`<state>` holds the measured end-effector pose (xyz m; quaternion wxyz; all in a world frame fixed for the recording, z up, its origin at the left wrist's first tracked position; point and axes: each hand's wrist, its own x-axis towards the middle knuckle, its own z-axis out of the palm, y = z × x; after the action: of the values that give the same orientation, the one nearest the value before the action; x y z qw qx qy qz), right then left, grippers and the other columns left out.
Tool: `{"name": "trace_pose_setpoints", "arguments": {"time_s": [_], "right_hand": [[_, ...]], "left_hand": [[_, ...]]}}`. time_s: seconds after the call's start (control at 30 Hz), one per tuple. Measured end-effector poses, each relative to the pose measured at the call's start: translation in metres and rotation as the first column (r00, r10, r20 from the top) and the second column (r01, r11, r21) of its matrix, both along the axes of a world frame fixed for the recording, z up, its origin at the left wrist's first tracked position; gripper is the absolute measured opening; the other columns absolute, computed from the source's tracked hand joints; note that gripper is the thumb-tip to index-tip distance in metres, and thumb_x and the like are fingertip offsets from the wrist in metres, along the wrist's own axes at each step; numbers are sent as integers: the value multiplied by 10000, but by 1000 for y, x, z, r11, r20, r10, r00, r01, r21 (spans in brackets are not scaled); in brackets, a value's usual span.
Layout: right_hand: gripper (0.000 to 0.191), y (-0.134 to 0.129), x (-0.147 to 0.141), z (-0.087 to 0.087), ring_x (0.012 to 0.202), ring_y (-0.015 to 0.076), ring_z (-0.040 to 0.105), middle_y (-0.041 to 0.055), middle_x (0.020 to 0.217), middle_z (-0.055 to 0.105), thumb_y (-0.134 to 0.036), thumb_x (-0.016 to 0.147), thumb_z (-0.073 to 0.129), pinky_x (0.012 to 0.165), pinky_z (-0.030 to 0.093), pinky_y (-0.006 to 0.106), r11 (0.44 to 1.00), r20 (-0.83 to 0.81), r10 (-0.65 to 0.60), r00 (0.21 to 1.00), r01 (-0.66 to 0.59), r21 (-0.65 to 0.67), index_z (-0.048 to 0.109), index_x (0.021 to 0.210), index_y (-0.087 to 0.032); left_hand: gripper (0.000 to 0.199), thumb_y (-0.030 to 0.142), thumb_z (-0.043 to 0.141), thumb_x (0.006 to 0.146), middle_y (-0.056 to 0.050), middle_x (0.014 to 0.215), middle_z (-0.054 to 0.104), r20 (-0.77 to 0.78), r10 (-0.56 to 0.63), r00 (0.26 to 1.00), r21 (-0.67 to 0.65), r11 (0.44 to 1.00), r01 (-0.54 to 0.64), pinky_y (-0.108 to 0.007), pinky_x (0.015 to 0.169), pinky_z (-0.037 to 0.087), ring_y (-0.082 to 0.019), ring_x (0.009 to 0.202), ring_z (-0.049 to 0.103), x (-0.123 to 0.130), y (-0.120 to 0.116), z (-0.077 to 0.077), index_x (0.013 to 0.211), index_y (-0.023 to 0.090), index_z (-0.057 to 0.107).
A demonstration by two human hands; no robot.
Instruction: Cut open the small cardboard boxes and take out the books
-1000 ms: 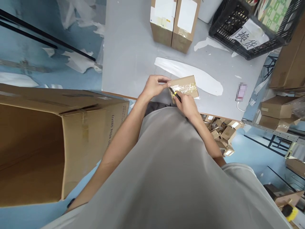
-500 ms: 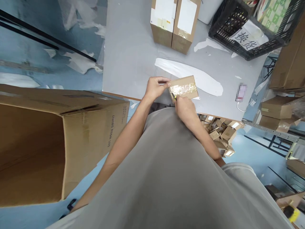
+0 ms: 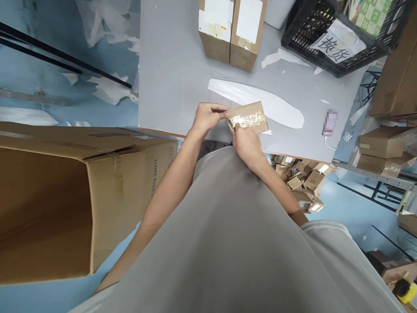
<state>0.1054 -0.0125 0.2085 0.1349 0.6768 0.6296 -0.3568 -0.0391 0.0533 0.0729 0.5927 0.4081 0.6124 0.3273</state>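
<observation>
Since everything here is bunched around one small taped box [image 3: 251, 115], let's talk about how it's sitting. It's just past our front, by the near edge of the grey table [image 3: 169, 87], with its long axis running mostly left to right and the right end angled a bit away from us. The shiny tape runs along that same direction.

Our left hand [image 3: 208, 117] is off the box's left end, thumb and fingertips touching the far left corner. We honestly can't tell if that's a proper pinch or just bracing. Our right hand [image 3: 247, 143] is curled around what looks like a small cutter [image 3: 233, 125], though only a bit of yellow pokes out and the blade is hidden.

So from the left hand the box stretches off to the right, and from the right hand it lies ahead, with that fist covering part of its near side. Neither hand is clearly closer; both are working the left half. Right behind the box there's a white strip [image 3: 283, 111], partly overlapped by it.
</observation>
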Motion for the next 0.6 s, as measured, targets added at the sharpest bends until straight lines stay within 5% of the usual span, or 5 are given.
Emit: {"name": "trace_pose_setpoints", "arguments": {"time_s": [0.1, 0.23, 0.6], "right_hand": [[583, -1, -1, -5, 1261, 411, 732, 192, 1281, 839, -531, 1107, 557, 1073, 521, 509, 998, -39, -60, 997, 60, -6, 639, 1564, -178], [604, 2, -1, -5, 1273, 429, 740, 223, 1324, 824, -544, 1097, 589, 1084, 522, 518, 998, -48, -56, 997, 55, -16, 650, 1560, -161], [474, 10, -6, 3, 1245, 367, 766, 251, 1353, 802, -136, 1139, 375, 1038, 566, 463, 998, 12, 38, 999, -37, -42, 688, 1488, -70]], "left_hand": [[263, 259, 1020, 623, -73, 974, 881, -3, 12, 1000, -2, 1000, -12, -527, 1074, 678, -366, 1100, 824, 1, -1, -1, 846, 192, 897], [251, 246, 1017, 631, -69, 949, 875, 2, 15, 1000, -5, 1000, -15, -521, 1054, 686, -361, 1082, 824, 0, -2, -1, 845, 192, 898], [262, 219, 980, 632, -66, 990, 885, -28, 12, 1000, -19, 1000, -13, -511, 1056, 686, -346, 1077, 825, 0, -3, 4, 880, 189, 901]]}}
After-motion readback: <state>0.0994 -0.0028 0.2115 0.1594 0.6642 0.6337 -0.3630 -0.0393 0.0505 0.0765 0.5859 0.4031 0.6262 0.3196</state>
